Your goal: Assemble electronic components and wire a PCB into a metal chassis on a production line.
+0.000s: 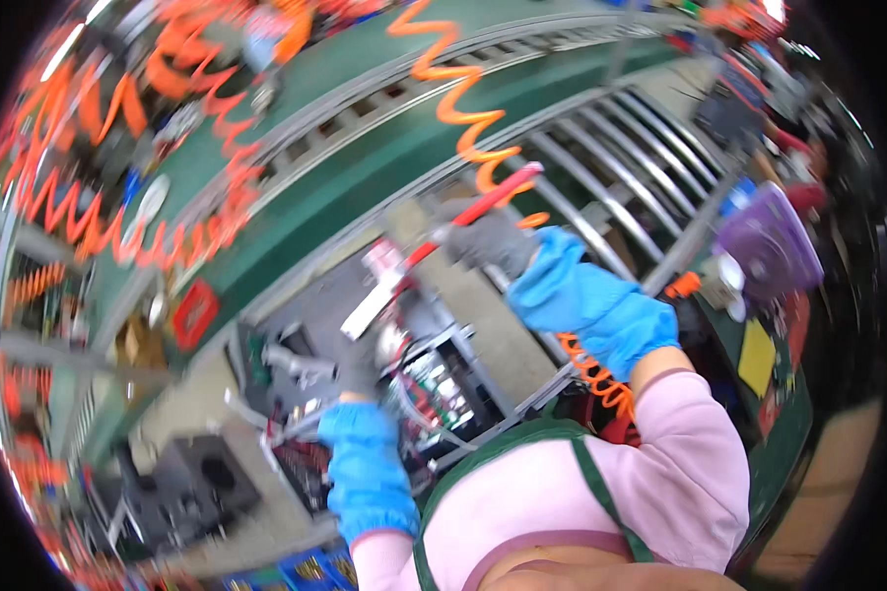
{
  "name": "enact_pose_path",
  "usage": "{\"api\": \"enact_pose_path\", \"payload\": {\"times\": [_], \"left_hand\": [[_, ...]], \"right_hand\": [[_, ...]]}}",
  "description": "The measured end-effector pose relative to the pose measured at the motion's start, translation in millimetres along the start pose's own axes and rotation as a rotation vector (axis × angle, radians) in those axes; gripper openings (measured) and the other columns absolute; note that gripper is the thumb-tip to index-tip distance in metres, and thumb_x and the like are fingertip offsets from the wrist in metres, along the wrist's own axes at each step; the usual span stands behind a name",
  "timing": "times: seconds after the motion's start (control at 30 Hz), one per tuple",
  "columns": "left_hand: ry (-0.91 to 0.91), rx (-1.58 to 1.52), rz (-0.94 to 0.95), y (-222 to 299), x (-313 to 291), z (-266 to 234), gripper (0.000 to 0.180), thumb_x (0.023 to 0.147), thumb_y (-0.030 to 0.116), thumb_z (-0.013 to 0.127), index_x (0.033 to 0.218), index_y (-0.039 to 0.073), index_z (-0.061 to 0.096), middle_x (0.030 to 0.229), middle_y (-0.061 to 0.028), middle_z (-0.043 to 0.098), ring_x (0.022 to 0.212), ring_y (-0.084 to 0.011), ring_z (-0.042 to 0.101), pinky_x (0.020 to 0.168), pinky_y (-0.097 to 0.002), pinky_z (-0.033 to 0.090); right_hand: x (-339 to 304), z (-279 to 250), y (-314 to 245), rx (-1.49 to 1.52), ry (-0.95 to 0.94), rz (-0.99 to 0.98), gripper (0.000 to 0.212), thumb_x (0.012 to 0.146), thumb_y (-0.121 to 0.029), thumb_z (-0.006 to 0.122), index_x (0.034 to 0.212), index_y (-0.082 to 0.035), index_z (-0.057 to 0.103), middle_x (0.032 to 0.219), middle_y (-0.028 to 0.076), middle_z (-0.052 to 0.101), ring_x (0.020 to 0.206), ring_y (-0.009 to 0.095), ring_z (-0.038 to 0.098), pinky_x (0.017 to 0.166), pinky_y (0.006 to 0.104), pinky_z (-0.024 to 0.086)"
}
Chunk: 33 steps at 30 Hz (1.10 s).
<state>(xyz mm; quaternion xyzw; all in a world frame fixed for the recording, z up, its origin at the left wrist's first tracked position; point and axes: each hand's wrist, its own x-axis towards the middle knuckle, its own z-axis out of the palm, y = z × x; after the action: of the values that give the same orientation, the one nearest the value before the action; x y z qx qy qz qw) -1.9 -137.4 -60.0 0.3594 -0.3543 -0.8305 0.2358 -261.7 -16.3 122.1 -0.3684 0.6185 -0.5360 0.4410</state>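
Observation:
My right hand (488,241), in a grey glove with a blue sleeve cover, is closed around a long red stick-like tool (503,191). Its lower end slants down toward a white strip (370,310) above an open dark metal casing (266,313); blur hides whether the two touch. Over the casing, beside the strip, is my left hand (360,366), also grey-gloved; its fingers are smeared by motion. A circuit board and wiring (434,386) show inside the casing, to the right of my left hand.
A roller conveyor (601,182) runs to the upper right, and a green belt (286,222) lies beyond. Orange coiled hoses (453,94) hang overhead. At left stands another dark unit (202,483). A purple bin (769,241) and a yellow card (756,360) are at right.

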Motion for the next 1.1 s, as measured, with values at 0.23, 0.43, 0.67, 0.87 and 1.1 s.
{"api": "enact_pose_path", "payload": {"times": [0.23,0.43,0.67,0.87,1.1], "left_hand": [[0.033,0.482,0.654,31,-10,32,0.041,0.087,0.014,0.066,0.12,0.0,0.047,0.114,-0.0105,0.054,0.098,-0.0208,0.055,0.086,-0.0344,0.048],[0.135,0.471,0.494,29,-6,11,0.036,0.089,0.017,0.062,0.118,0.0,0.05,0.103,-0.0084,0.056,0.09,-0.0174,0.054,0.08,-0.0315,0.046],[0.37,0.656,0.575,27,-6,25,0.034,0.09,0.028,0.067,0.09,-0.004,0.056,0.073,-0.0033,0.052,0.063,-0.0132,0.044,0.059,-0.0291,0.038],[0.631,1.313,0.323,39,-31,68,0.064,0.085,0.048,0.064,0.116,-0.007,0.057,0.102,-0.0181,0.064,0.085,-0.0297,0.06,0.079,-0.0417,0.049],[0.629,1.085,0.592,20,-17,52,0.049,0.091,0.035,0.063,0.114,-0.008,0.057,0.108,-0.0212,0.064,0.092,-0.0305,0.059,0.084,-0.0393,0.046]], "right_hand": [[-146,-65,-63,0.433,-0.314,-0.853,0.023,0.088,0.0,0.06,0.11,0.001,0.062,0.087,0.016,0.068,0.069,0.02,0.068,0.058,0.0291,0.055],[-302,-205,-11,-0.499,1.059,-0.828,0.024,0.093,-0.009,0.056,0.116,-0.005,0.054,0.095,0.018,0.067,0.074,0.018,0.064,0.064,0.0286,0.052],[-412,-352,117,-0.14,1.766,0.012,0.01,0.085,-0.01,0.063,0.093,-0.005,0.06,0.076,0.011,0.062,0.076,0.023,0.064,0.065,0.0351,0.051],[-416,-438,221,-0.88,1.787,0.316,0.007,0.085,-0.012,0.062,0.091,-0.009,0.06,0.078,0.016,0.062,0.082,0.036,0.063,0.073,0.0439,0.05],[-408,-522,316,-0.556,1.76,0.588,0.015,0.085,-0.016,0.063,0.099,-0.011,0.061,0.092,0.019,0.063,0.087,0.036,0.063,0.075,0.0436,0.049]]}}
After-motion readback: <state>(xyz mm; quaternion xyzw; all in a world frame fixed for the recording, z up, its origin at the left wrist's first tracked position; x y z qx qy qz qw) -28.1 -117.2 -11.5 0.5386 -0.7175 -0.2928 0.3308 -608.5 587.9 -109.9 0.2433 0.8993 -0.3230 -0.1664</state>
